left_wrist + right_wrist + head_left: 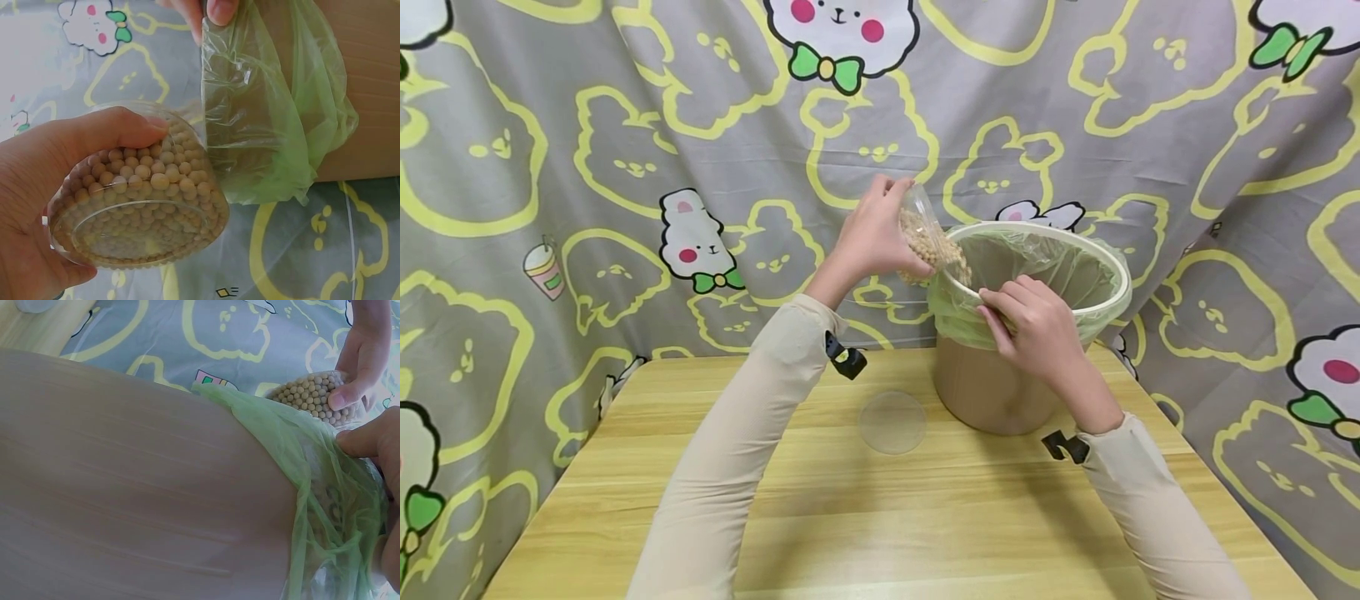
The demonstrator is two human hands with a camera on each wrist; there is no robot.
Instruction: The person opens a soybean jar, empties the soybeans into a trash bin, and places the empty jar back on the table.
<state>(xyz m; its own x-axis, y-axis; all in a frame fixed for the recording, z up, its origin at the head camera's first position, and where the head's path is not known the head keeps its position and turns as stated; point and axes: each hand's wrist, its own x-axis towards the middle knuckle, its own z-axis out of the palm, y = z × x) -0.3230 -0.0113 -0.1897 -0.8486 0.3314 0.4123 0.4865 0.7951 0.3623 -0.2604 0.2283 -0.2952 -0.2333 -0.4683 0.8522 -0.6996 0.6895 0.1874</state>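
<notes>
My left hand (880, 233) grips a clear plastic jar (140, 194) full of small round beige beads (159, 178). The jar is tilted over the left rim of a brown trash bin (992, 383), its mouth toward the bin's opening, with beads reaching the mouth. A pale green bag (962, 321) lines the bin and folds down over the outside, with a cream ring (1116, 267) round the top. My right hand (1033, 325) pinches the rim and bag at the near side, thumb outside. In the right wrist view the beads lie just beyond the bag's edge.
A clear round lid (892, 422) lies flat on the wood-grain table (820, 517), left of the bin. Behind and at both sides hangs a grey curtain (737, 158) with yellow cartoon outlines. The bin stands near the table's back right edge.
</notes>
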